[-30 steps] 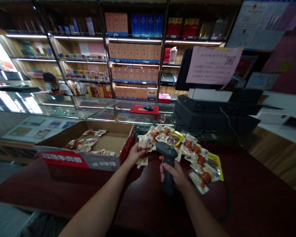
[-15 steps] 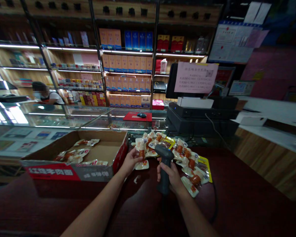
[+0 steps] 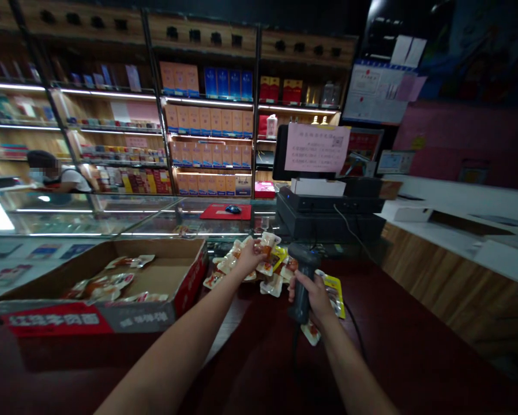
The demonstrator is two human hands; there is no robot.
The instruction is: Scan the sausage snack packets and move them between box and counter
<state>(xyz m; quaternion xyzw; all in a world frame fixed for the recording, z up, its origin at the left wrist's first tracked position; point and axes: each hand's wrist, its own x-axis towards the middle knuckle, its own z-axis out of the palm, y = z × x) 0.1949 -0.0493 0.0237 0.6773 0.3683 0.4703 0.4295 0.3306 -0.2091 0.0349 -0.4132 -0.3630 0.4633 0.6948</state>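
Right hand (image 3: 314, 294) is clenched round a corded barcode scanner (image 3: 300, 302), left hand (image 3: 251, 257) pinching a light, slippery vacuum-packed meat snack pouch (image 3: 267, 245) above the pile (image 3: 273, 283). Soft stuff, so grab the sealed edge. Open cardboard box (image 3: 138, 320) sits just left.

红烧牛肉面 on the cardboard box's red panel (image 3: 57, 320)

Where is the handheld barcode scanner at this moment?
In the head view, the handheld barcode scanner is in the person's right hand, right of centre, beside the sealed snack packets on the dark red counter.
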